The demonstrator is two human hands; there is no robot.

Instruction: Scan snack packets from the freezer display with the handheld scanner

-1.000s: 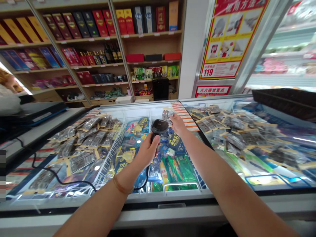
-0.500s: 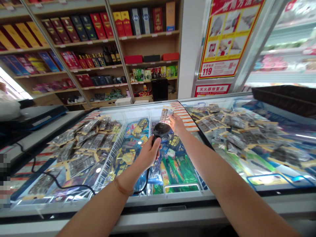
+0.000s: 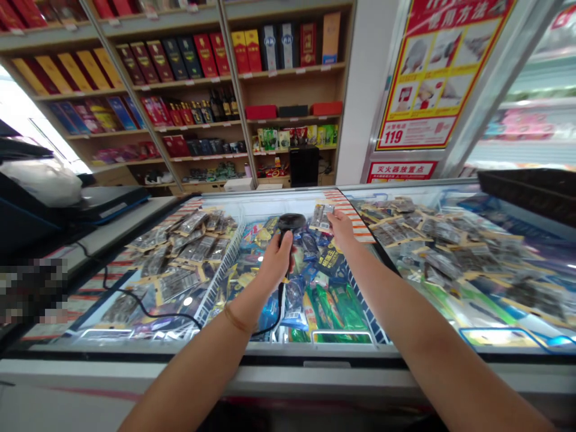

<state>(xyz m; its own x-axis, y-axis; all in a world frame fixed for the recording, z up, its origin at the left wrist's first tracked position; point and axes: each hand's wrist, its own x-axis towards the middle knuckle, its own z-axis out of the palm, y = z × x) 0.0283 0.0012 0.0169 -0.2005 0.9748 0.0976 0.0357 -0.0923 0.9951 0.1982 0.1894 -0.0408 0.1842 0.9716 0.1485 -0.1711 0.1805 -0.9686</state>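
Observation:
My left hand is closed around the handle of a black barcode scanner, whose cable hangs below it over the freezer. Just right of the scanner head, my right hand pinches the edge of a small snack packet with a clear window and printed label. Packet and scanner are apart, both held above the chest freezer's glass top. Similar packets lie in a pile on the left and in another pile on the right.
Under the glass, wire baskets hold blue and green ice cream packs. A black tray sits at the far right, a weighing scale at the left. Shelves of boxed goods and a red-yellow poster stand behind.
The packet in my right hand has moved away from the scanner head, toward the right, opening a gap between them. My view has shifted slightly left.

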